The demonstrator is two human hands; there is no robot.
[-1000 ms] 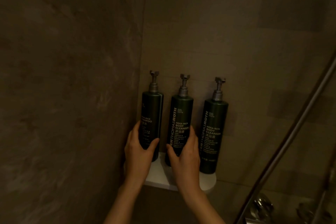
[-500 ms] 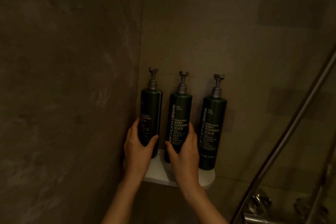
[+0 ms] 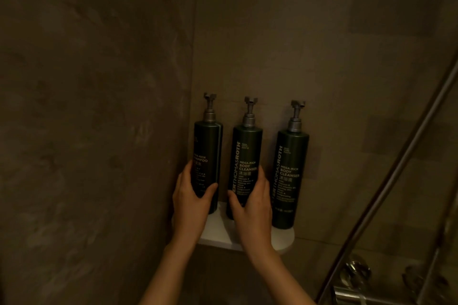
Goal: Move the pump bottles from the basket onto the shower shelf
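Note:
Three dark green pump bottles with grey pumps stand upright in a row on a small white corner shelf (image 3: 282, 238). My left hand (image 3: 190, 203) is wrapped around the lower part of the left bottle (image 3: 207, 146), labelled shampoo. My right hand (image 3: 250, 208) grips the lower part of the middle bottle (image 3: 246, 153), labelled body cleanser. The right bottle (image 3: 291, 168), also body cleanser, stands apart from both hands. The basket is out of view.
Brown stone walls meet in the corner right behind the bottles. A slanted metal rail (image 3: 386, 193) crosses the right side, and chrome tap fittings (image 3: 354, 277) sit below it at the lower right.
Both hands stay on the same two bottles. The view has shifted slightly; the bottles and shelf sit a little higher in the picture than a second ago.

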